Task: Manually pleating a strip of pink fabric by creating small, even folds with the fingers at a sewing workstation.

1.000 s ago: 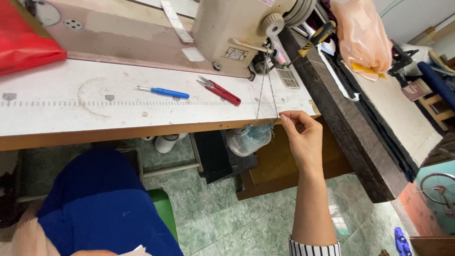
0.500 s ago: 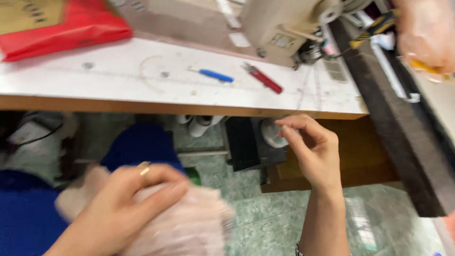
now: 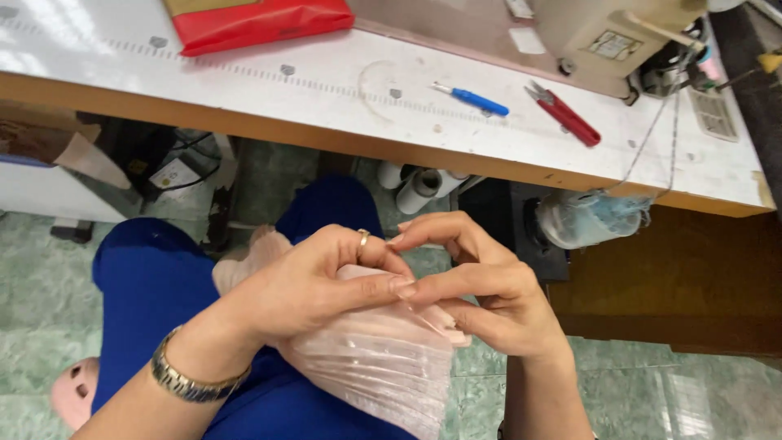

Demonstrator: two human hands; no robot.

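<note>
A stack of pale pink pleated fabric lies on the person's lap, below the tabletop edge. The left hand pinches its top edge, fingers closed narrow. The right hand touches it just beside, fingertips pinched on the same edge.

Both hands met over the lap. The left hand, ringed, pinched the top edge of a pink pleated fabric; the right hand touched it fingertip to fingertip at 3 o'clock. At 12 o'clock ran the table, carrying a red bag, a blue seam ripper and red snips beside the sewing machine.
</note>
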